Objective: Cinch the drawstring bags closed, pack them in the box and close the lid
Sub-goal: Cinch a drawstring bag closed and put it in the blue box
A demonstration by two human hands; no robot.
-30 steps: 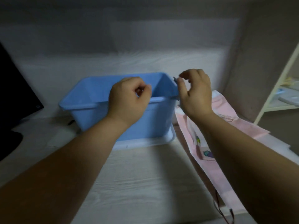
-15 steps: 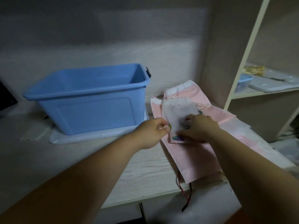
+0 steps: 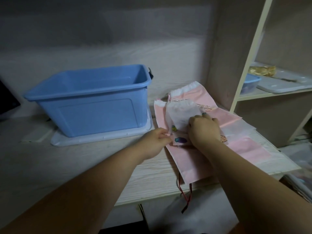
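Note:
An open blue plastic box stands on its pale lid at the back left of the desk. To its right lies a stack of pink drawstring bags, with a small whitish bag printed with little fruit pictures on top. My left hand pinches the small bag's near left edge. The small bag's lower part is under my right hand, which grips it with curled fingers. Red cords hang from the stack over the desk's front edge.
The pale wood desk ends close in front. A white shelf unit stands at the right, holding a small blue container, a grey lid and a gold packet. A dark monitor sits at the far left.
Both hands came down from the box rim to the bag stack on the right and took hold of the small top bag. The view swung right.

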